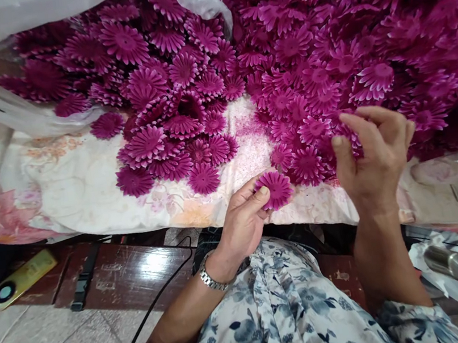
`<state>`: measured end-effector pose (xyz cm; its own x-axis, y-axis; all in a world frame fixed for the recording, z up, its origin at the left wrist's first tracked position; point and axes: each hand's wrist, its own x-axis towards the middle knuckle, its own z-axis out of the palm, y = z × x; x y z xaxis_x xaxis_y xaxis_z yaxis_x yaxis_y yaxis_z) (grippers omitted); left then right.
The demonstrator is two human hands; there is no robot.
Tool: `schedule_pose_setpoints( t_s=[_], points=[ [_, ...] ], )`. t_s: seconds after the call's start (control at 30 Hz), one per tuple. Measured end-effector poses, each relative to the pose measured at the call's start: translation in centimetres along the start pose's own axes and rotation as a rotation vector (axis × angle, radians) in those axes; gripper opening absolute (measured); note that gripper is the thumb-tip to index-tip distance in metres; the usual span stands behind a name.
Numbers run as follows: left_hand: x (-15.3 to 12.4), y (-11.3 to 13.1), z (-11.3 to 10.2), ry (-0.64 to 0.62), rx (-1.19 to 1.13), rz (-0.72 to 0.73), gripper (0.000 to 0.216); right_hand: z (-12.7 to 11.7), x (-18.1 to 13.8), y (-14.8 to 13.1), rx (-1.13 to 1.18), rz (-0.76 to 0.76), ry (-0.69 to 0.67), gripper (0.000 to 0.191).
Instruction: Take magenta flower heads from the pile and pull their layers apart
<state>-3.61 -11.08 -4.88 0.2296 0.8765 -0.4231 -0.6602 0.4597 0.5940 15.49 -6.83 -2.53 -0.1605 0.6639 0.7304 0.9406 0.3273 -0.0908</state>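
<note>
Wristwatch [212,274], metal band, on left wrist. Left hand [242,218]: thumb and fingers pinching one magenta artificial flower head [277,190] by its rim, at the near edge of the floral cloth [86,193]. Right hand [375,158]: fingers curled, thumb and forefinger apart, nothing seen between. Step, as judged: handling single heads; next move calls for a light fingertip pinch. Room: cloth shows at left; tighter at right, where the loose heap [291,44] nears the edge. Beyond, left: second pile [139,87], partly inside a white plastic bag [36,8].

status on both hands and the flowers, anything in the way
Left hand pinching one magenta flower. Right hand raised, open, nothing visible in its grip. Piled flowers close by, no obstruction seen.
</note>
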Motion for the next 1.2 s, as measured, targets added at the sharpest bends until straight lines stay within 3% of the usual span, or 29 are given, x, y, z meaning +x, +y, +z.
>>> schedule_pose_setpoints(
  t_s=[0.07,0.13,0.2,0.43,0.57,0.63,0.67,0.77,0.87,0.97,1.07,1.2],
  points=[
    [0.1,0.0,0.1,0.01,-0.006,-0.01,0.027,0.0,-0.4,-1.8,0.233,-0.065,-0.084,0.024],
    [0.2,0.0,0.1,0.003,-0.006,-0.003,0.027,0.3,-1.1,-3.9,0.476,-0.144,-0.265,0.012],
    [0.2,-0.1,0.1,-0.024,0.008,0.013,0.03,0.7,-1.7,-5.3,0.59,-0.172,-0.363,0.001],
    [0.6,-0.4,-0.5,-0.05,0.106,0.101,0.033,0.9,-1.7,-5.5,0.551,-0.109,-0.311,0.01],
    [1.0,0.0,-0.5,-0.041,0.065,0.118,0.024,0.5,-0.5,-2.6,0.254,-0.057,0.034,0.01],
    [1.0,0.2,-0.5,-0.036,0.06,0.121,0.023,0.2,0.3,-0.7,0.042,-0.038,0.096,0.006],
    [1.0,0.3,-0.4,-0.039,0.057,0.114,0.024,0.0,0.6,0.1,-0.04,-0.023,0.068,0.001],
    [1.1,0.5,-0.2,-0.045,0.033,0.094,0.027,-0.5,0.9,0.6,-0.07,0.011,-0.017,0.017],
    [1.0,0.5,0.0,-0.039,0.027,0.084,0.027,-0.4,0.1,-1.6,0.258,-0.057,-0.142,0.026],
    [0.9,0.3,0.1,-0.041,0.046,0.058,0.032,0.5,-1.0,-4.2,0.539,-0.148,-0.368,0.004],
    [0.8,-0.1,-0.1,-0.052,0.083,0.052,0.036,1.4,-1.6,-5.6,0.568,-0.142,-0.388,0.012],
    [0.9,-0.5,-0.6,-0.066,0.106,0.106,0.033,1.2,-1.5,-5.3,0.546,-0.132,-0.369,0.012]
  ],
)
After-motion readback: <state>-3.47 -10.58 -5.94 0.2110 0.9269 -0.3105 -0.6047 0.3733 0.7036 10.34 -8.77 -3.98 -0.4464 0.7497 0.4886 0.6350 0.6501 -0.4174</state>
